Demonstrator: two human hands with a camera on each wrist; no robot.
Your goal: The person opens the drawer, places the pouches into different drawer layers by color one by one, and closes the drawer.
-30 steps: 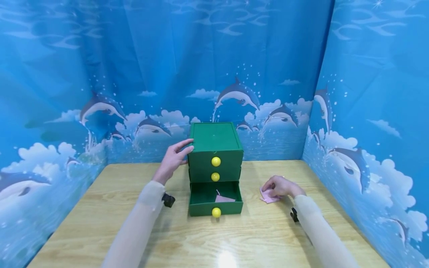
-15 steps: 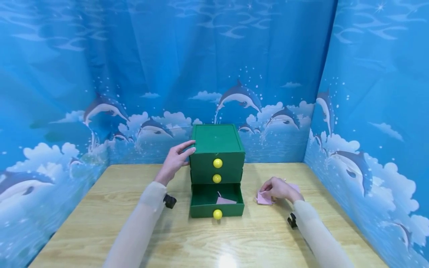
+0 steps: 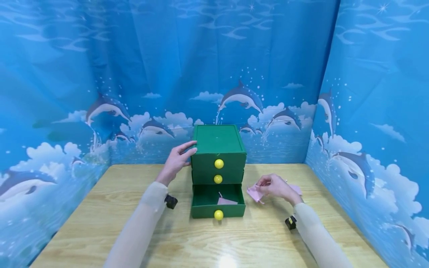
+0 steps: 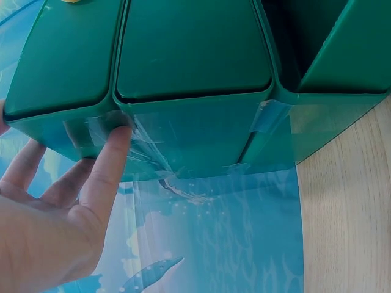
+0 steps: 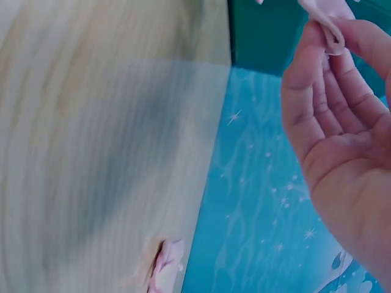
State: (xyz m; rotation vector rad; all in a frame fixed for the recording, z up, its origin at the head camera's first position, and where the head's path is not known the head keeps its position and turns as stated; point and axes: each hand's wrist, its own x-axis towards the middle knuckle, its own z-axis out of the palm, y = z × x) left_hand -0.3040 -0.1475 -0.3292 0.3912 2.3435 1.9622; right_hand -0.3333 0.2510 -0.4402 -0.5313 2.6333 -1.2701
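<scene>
A green drawer cabinet [image 3: 219, 138] with yellow round knobs stands mid-table, its bottom drawer [image 3: 204, 212] pulled out. Inside that drawer lies a pink piece of cloth with a thin cord [image 3: 227, 201]. My left hand [image 3: 175, 160] rests its extended fingers against the cabinet's upper left side; in the left wrist view a fingertip [image 4: 119, 137] touches clear tape there. To the right of the drawer, my right hand [image 3: 277, 187] pinches a small pink drawstring pouch [image 3: 254, 194] between thumb and fingers. The right wrist view shows the folded edge of this pouch [image 5: 330, 30] in the pinch.
Another pink pouch [image 3: 296, 189] lies on the wooden table [image 3: 187, 245] behind the right hand. Blue dolphin-print curtains [image 3: 161, 74] enclose the back and sides. The two upper drawers [image 3: 204, 167] are closed.
My right hand has picked up the pink pouch and carried it left toward the open drawer, revealing another pouch behind. The left hand stays on the cabinet; the view shifts slightly.
</scene>
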